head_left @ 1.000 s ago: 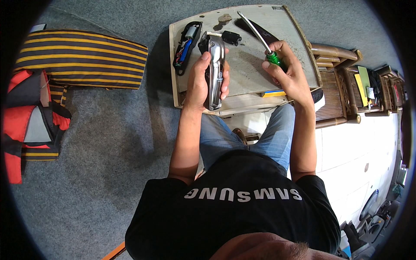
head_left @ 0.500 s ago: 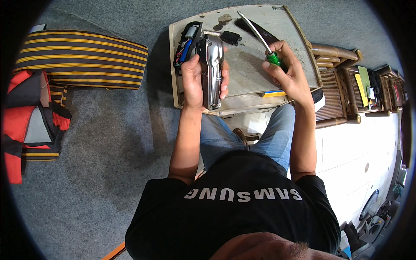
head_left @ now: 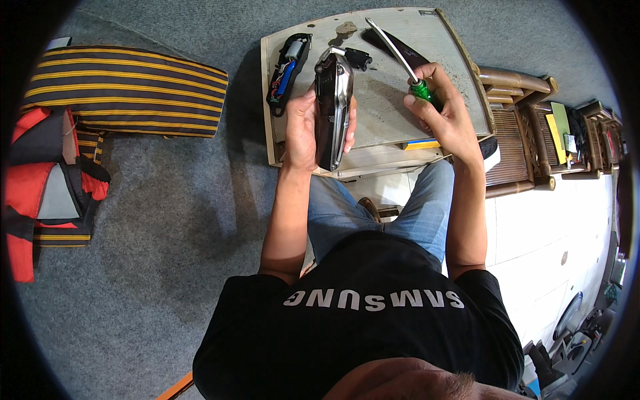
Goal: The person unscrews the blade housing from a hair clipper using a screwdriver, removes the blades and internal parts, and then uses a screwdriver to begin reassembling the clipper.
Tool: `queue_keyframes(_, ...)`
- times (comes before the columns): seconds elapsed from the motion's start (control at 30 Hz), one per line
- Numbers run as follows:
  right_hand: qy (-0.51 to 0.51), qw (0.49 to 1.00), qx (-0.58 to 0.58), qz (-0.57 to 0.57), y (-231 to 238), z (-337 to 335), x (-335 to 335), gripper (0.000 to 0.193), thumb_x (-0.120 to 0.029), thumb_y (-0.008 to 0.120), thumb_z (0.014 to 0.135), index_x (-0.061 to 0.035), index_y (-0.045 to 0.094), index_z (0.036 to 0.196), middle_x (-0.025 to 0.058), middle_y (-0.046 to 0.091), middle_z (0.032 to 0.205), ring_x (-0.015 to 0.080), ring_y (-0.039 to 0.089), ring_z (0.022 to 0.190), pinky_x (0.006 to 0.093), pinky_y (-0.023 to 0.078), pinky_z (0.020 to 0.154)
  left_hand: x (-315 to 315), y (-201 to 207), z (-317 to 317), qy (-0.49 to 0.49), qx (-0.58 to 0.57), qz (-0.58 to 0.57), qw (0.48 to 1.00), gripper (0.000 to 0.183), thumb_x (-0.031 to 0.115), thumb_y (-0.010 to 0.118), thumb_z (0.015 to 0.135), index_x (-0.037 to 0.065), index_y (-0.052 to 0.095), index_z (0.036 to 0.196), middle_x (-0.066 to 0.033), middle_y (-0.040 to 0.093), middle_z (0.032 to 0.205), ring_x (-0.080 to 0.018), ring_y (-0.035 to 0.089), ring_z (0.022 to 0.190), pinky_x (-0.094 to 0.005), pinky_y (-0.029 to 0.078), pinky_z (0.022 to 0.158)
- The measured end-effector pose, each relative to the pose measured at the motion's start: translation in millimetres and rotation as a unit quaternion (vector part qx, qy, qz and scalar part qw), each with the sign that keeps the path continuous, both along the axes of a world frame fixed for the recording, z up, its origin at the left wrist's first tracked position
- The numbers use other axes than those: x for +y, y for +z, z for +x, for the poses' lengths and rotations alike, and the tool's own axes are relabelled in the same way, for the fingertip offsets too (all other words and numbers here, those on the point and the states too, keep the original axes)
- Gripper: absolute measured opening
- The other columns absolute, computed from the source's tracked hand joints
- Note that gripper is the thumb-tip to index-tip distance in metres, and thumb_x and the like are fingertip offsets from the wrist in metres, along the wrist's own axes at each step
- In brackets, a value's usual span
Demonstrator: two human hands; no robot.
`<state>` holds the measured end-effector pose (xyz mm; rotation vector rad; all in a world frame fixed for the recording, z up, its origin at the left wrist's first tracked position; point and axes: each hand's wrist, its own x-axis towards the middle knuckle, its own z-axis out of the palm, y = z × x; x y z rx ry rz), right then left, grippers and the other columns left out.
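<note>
My left hand [head_left: 302, 137] is closed round a silver and black hair clipper [head_left: 333, 110], held upright over the near left part of a small table [head_left: 393, 127]. The clipper's dark side is partly turned up, with its blade end pointing away from me. In my right hand [head_left: 448, 110] is a screwdriver [head_left: 397, 52] with a green handle, gripped by thumb and fingers, its shaft slanting up to the far left. Beside the clipper lies an opened clipper body [head_left: 290, 72] showing a motor, a blue cell and wires. A small black part [head_left: 359, 59] rests just right of the clipper head.
A long dark pointed piece [head_left: 407, 52] lies behind the screwdriver. A yellow and blue item [head_left: 421, 144] sits at the table's near edge. Left on the grey carpet [head_left: 160, 267] are a striped cushion [head_left: 133, 90] and red-black cloth [head_left: 40, 193]. Bamboo furniture [head_left: 510, 137] stands right.
The clipper has rolled in my left hand, from its shiny front facing up to its dark side showing, and has shifted slightly right. My right hand and the screwdriver have stayed put.
</note>
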<state>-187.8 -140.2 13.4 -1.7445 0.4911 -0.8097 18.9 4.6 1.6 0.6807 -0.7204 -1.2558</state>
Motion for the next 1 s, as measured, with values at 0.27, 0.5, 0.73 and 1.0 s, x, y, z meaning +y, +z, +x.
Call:
queue_keyframes(0.27,0.000,1.000,-0.005,0.005,-0.2,-0.2,0.5,0.028,-0.016,0.074,0.092,-0.0048,0.057,0.112,-0.0043,0.052,0.084,0.0066,0.045,0.079,0.0240,0.038,0.071,0.9,5.6,-4.8,0.058,-0.086,0.010,0.995,0.055,0.033,0.051,0.108,-0.002,0.042,0.150,-0.0123,0.057,0.092,-0.0171,0.059,0.064,-0.0292,0.052,0.048)
queue_keyframes(0.5,0.000,1.000,0.005,-0.001,1.9,-0.9,1.1,0.029,-0.016,0.074,0.092,-0.0050,0.057,0.113,-0.0041,0.052,0.085,0.0066,0.045,0.079,0.0241,0.038,0.071,-0.4,-1.9,2.2,0.016,-0.037,-0.027,0.999,0.059,0.038,0.048,0.108,-0.002,0.041,0.151,-0.0141,0.057,0.094,-0.0188,0.061,0.067,-0.0309,0.054,0.051)
queue_keyframes(0.73,0.003,1.000,-0.001,0.003,0.8,-0.3,0.8,0.029,-0.015,0.074,0.092,-0.0051,0.057,0.113,-0.0043,0.052,0.085,0.0065,0.045,0.079,0.0241,0.038,0.071,-0.3,-2.9,2.0,0.011,-0.021,-0.031,0.999,0.061,0.041,0.047,0.109,-0.002,0.041,0.151,-0.0145,0.058,0.094,-0.0192,0.061,0.068,-0.0312,0.054,0.051)
queue_keyframes(1.0,0.003,1.000,-0.002,0.002,-0.3,-0.3,0.3,0.028,-0.015,0.074,0.092,-0.0051,0.057,0.113,-0.0045,0.051,0.085,0.0064,0.046,0.079,0.0238,0.038,0.071,-0.4,-2.2,1.5,0.011,-0.029,-0.030,0.999,0.062,0.042,0.046,0.109,-0.004,0.041,0.151,-0.0143,0.058,0.094,-0.0189,0.061,0.068,-0.0308,0.054,0.051)
